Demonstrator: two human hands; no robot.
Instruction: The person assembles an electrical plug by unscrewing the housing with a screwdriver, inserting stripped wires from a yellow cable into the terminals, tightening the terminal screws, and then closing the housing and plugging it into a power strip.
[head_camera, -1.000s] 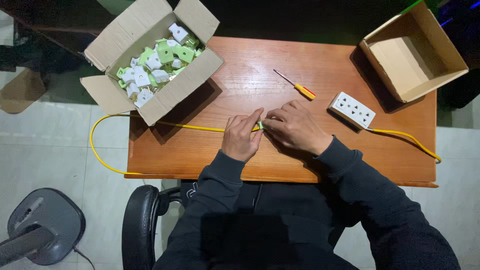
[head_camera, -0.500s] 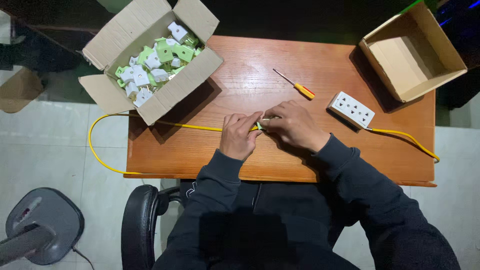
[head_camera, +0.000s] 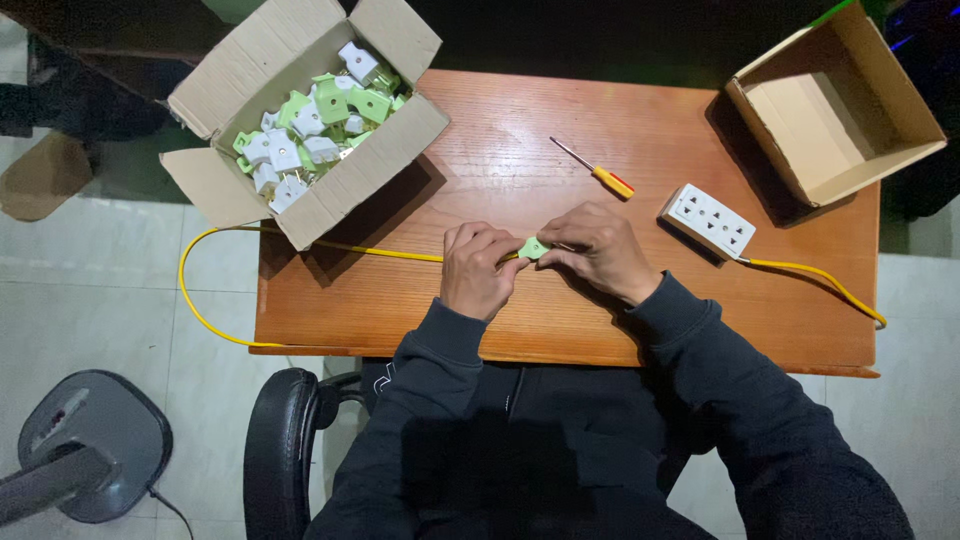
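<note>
- Right now the person sits at a wooden table (head_camera: 640, 330), both hands meeting near the middle of its front half.
- Left hand (head_camera: 478, 270) is curled closed, fingers pinched on the yellow cable (head_camera: 390, 252) and on the left end of a small green plug (head_camera: 533, 247).
- Right hand (head_camera: 600, 250) is likewise closed, its fingertips clamped on the plug's right end; the two hands almost touch, with the plug between them.
- From the left hand, the yellow cable runs along the table to its left edge, loops down off the table over the floor and comes back to the front left corner.
- White socket strip (head_camera: 708, 220) lies just right of the right hand, with its own stretch of yellow cable trailing to the right edge.
- Screwdriver (head_camera: 597, 170) with a yellow and red handle lies beyond the hands, untouched.
- Open cardboard box (head_camera: 255, 80) full of green and white plugs overhangs the far left corner.
- Second cardboard box (head_camera: 850, 180), open, sits at the far right corner.
</note>
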